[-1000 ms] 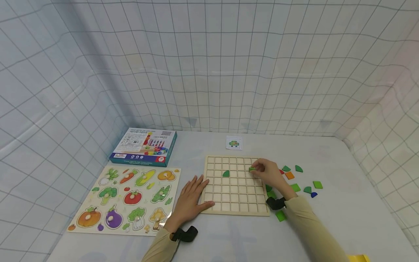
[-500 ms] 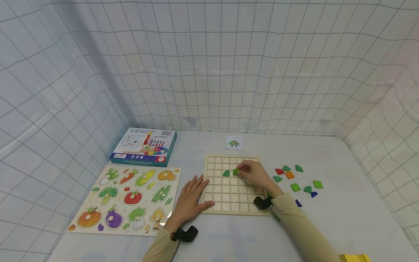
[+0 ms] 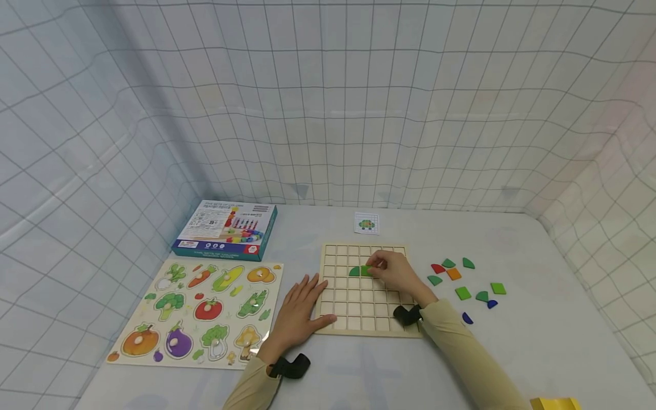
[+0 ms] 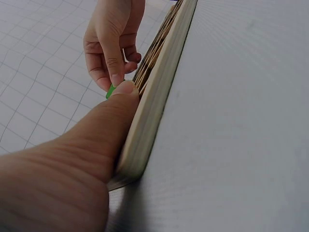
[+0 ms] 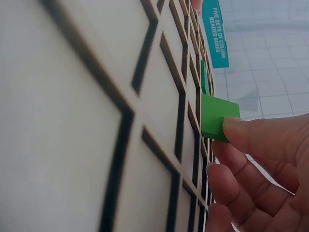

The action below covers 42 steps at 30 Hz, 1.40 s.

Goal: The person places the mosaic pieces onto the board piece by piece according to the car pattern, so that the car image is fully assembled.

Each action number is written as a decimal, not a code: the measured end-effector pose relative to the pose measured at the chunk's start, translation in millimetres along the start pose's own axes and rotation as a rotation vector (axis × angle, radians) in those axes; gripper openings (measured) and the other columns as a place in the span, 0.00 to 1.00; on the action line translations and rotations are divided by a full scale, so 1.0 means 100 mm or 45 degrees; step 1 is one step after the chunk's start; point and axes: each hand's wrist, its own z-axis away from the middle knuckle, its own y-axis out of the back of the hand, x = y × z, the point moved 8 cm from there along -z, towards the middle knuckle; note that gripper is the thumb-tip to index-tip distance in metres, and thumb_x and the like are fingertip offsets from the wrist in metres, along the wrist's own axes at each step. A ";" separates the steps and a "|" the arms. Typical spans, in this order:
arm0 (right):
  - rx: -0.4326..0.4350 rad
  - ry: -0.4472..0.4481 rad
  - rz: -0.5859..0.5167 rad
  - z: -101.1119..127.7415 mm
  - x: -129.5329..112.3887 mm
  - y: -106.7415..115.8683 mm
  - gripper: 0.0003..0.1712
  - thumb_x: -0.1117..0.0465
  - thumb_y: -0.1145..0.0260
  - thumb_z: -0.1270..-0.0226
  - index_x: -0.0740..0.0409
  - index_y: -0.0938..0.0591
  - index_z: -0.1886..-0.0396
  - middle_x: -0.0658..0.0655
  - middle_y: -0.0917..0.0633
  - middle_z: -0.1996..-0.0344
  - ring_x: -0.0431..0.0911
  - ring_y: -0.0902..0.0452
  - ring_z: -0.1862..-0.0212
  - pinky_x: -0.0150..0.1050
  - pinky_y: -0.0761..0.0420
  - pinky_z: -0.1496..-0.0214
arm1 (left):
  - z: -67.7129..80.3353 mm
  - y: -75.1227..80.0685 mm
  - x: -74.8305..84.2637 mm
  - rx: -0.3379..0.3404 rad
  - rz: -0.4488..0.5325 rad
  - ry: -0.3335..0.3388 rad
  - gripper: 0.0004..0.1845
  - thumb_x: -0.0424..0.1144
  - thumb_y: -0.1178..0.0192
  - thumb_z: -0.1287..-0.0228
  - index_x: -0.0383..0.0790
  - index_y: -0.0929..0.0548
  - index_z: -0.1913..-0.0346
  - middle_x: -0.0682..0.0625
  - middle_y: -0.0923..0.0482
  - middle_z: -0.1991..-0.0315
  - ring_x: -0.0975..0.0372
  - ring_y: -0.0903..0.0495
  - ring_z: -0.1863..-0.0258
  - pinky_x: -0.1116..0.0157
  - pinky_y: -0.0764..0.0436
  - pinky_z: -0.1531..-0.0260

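A wooden grid board (image 3: 353, 316) lies flat on the table. My right hand (image 3: 397, 272) pinches a green square tile (image 5: 217, 116) between thumb and fingers, tilted at a cell in the board's upper middle. Just left of it, a darker green quarter-circle tile (image 3: 354, 271) sits in a cell. My left hand (image 3: 297, 319) lies with fingers spread at the board's left edge, the thumb resting on the frame. In the left wrist view its thumb (image 4: 104, 121) presses near the board's corner.
Loose green, red, orange and blue tiles lie right of the board, among them an orange square (image 3: 454, 274). A pattern card (image 3: 366, 224) lies behind it. To the left are a vegetable puzzle (image 3: 205, 330) and a box (image 3: 225, 228). A yellow object (image 3: 556, 404) shows at the bottom right.
My right hand has carried the green square tile leftward across the board, up to the quarter-circle tile. The left hand has stayed in place.
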 end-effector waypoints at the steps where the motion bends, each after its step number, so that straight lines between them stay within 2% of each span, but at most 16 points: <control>1: -0.002 -0.008 0.001 0.00 0.00 0.00 0.03 0.64 0.30 0.40 0.54 0.17 0.68 0.46 0.18 0.72 0.40 0.26 0.71 0.36 0.25 0.69 | 0.00 0.00 0.00 -0.004 0.003 0.002 0.43 0.62 0.40 0.42 0.43 0.37 0.29 0.44 0.45 0.28 0.50 0.53 0.28 0.51 0.54 0.32; 11: -0.034 0.025 0.081 0.01 -0.01 0.00 0.03 0.65 0.31 0.39 0.56 0.15 0.65 0.47 0.19 0.70 0.41 0.27 0.69 0.37 0.25 0.66 | 0.00 0.00 0.00 -0.023 0.002 0.011 0.42 0.61 0.40 0.42 0.43 0.37 0.29 0.44 0.46 0.28 0.51 0.54 0.28 0.52 0.55 0.32; 19: -0.059 0.083 0.170 0.03 -0.03 0.00 0.08 0.65 0.33 0.37 0.57 0.13 0.59 0.50 0.21 0.68 0.40 0.33 0.72 0.36 0.29 0.71 | 0.01 0.01 0.01 0.000 -0.002 -0.006 0.42 0.61 0.40 0.42 0.41 0.36 0.30 0.42 0.44 0.29 0.49 0.52 0.28 0.50 0.53 0.32; 31: -0.102 0.034 0.159 0.07 -0.02 0.00 0.11 0.64 0.36 0.35 0.59 0.14 0.54 0.50 0.24 0.68 0.42 0.35 0.72 0.36 0.32 0.73 | 0.01 0.01 0.01 0.003 -0.018 -0.003 0.42 0.62 0.40 0.42 0.42 0.36 0.30 0.43 0.44 0.29 0.49 0.52 0.28 0.50 0.53 0.32; 36: -0.129 0.082 0.149 0.12 -0.01 0.02 0.14 0.63 0.36 0.35 0.60 0.16 0.51 0.49 0.23 0.66 0.42 0.33 0.69 0.37 0.29 0.68 | 0.01 0.01 0.00 0.007 -0.015 -0.006 0.42 0.62 0.40 0.42 0.41 0.35 0.30 0.43 0.44 0.29 0.49 0.52 0.28 0.50 0.53 0.32; 42: -0.072 0.121 0.060 0.26 0.07 0.23 0.12 0.63 0.36 0.34 0.61 0.16 0.53 0.52 0.19 0.61 0.45 0.24 0.62 0.42 0.22 0.60 | 0.00 -0.01 -0.01 -0.017 -0.012 0.012 0.43 0.63 0.41 0.42 0.43 0.37 0.29 0.44 0.45 0.28 0.50 0.53 0.28 0.52 0.55 0.32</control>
